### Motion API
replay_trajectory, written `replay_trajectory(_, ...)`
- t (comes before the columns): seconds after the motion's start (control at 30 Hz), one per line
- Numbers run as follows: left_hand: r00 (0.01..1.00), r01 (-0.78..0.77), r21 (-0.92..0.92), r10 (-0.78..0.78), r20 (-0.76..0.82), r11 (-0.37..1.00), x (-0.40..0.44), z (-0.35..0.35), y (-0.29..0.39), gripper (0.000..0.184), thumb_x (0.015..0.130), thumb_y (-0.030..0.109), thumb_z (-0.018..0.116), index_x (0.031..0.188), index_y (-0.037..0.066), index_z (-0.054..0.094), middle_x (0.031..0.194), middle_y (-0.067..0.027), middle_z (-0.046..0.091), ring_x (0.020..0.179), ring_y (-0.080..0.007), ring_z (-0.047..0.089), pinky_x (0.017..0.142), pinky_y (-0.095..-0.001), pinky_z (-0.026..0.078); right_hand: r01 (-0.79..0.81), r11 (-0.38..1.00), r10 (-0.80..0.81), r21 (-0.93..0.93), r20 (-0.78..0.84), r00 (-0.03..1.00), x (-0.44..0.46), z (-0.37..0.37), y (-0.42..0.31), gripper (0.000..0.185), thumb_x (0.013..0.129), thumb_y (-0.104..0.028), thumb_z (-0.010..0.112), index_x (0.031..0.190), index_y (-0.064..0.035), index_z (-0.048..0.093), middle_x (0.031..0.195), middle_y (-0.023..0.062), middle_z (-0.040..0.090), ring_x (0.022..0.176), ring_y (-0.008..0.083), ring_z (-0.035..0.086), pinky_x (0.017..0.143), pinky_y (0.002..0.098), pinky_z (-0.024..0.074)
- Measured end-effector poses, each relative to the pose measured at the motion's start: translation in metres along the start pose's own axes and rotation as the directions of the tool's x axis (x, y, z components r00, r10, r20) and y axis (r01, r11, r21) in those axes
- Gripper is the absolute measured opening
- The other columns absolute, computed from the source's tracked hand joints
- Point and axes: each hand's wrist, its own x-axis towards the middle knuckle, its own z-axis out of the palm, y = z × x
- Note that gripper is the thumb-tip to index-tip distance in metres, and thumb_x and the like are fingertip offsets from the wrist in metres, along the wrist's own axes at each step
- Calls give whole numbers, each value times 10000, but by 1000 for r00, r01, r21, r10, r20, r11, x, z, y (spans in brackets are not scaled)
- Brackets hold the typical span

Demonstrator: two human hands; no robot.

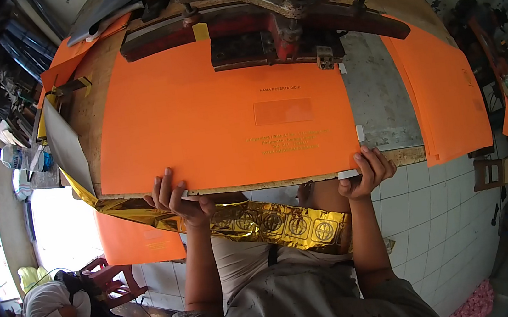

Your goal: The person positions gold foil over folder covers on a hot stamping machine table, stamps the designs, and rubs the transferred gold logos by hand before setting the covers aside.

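Observation:
A large orange printed cover sheet lies flat on the press bed, with dark lettering, a framed rectangle and gold lettering on its right half. My left hand grips its front edge left of middle, fingers curled over the edge. At the front right corner my right hand holds the same sheet with bent fingers, close to a small white block. Over the sheet's back edge stands the dark iron press head. Gold foil with round stamped marks hangs below the front edge, between my arms.
More orange sheets are stacked at the right, beside a grey metal plate. Another orange stack sits lower left. A plastic bottle is at the left. A person bends at lower left near a red stool.

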Motion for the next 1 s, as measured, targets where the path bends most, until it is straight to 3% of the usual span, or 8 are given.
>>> replay_trajectory(0.3,1000,2,-2,-2,5,1000,0,0,0,418,1004,601,364,1179,234,460,1369,-67,576,1372,-274,416,1208,-527,192,-4,1000,4,-8,1,1000,2,0,-2,521,1027,-609,322,1176,-227,644,1240,-31,635,1252,185,513,1167,447,233)
replay_trajectory(0.4,1000,-2,0,2,5,1000,1,0,1,412,1005,597,364,1177,235,460,1368,-68,577,1372,-273,414,1208,-526,191,41,999,-41,-21,20,999,2,-2,0,560,1042,-578,299,1231,-161,621,1244,27,644,1243,245,513,1136,480,254)
replay_trajectory(0.5,1000,-1,-3,1,4,1000,2,0,1,407,1007,593,365,1175,234,460,1365,-70,580,1373,-273,412,1209,-525,190,-5,1000,5,-4,5,1000,1,-1,-1,521,1022,-613,327,1173,-229,645,1237,-36,636,1252,184,515,1168,446,232)
replay_trajectory(1.0,1000,1,-5,-1,4,1000,2,-1,1,417,1007,594,369,1165,222,470,1363,-77,580,1355,-287,429,1191,-541,207,36,999,-36,-9,18,999,1,-1,1,550,1039,-586,309,1236,-179,621,1249,9,638,1257,229,501,1148,473,243)
